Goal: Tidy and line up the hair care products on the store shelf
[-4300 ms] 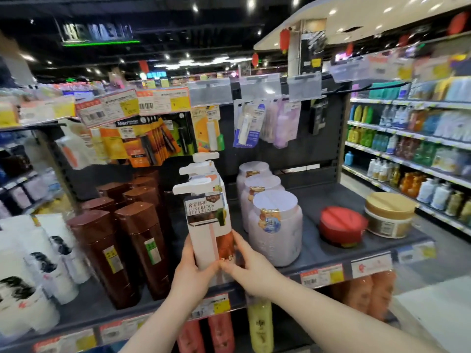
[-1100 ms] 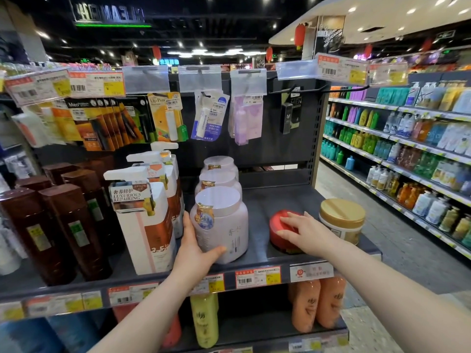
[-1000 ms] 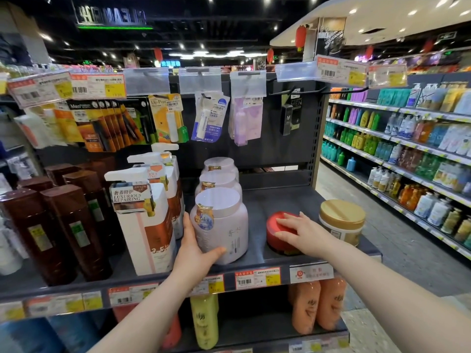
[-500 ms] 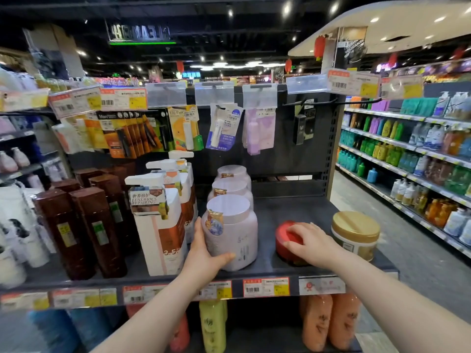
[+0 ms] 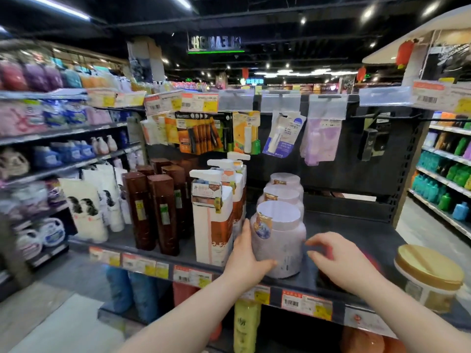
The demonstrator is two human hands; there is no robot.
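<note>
A lilac jar (image 5: pixel 283 240) with a flat white lid stands at the front of the dark shelf (image 5: pixel 356 230), with two more like it (image 5: pixel 283 194) lined up behind. My left hand (image 5: pixel 244 258) holds its left side, fingers pointing up and thumb wrapped round the front base. Just right of the jar, my right hand (image 5: pixel 341 261) lies blurred over a low red jar (image 5: pixel 328 250), fingers spread and reaching toward the lilac jar. The hand hides most of the red jar.
White pump bottles (image 5: pixel 214 225) stand in a row directly left of the lilac jars, and tall brown bottles (image 5: pixel 163 212) stand further left. A gold-lidded jar (image 5: pixel 430 271) sits at the shelf's right front. Packets hang on hooks above.
My right hand has slid left over the red jar until it is next to the lilac jar. My left hand stays on the lilac jar. The view has swung left.
</note>
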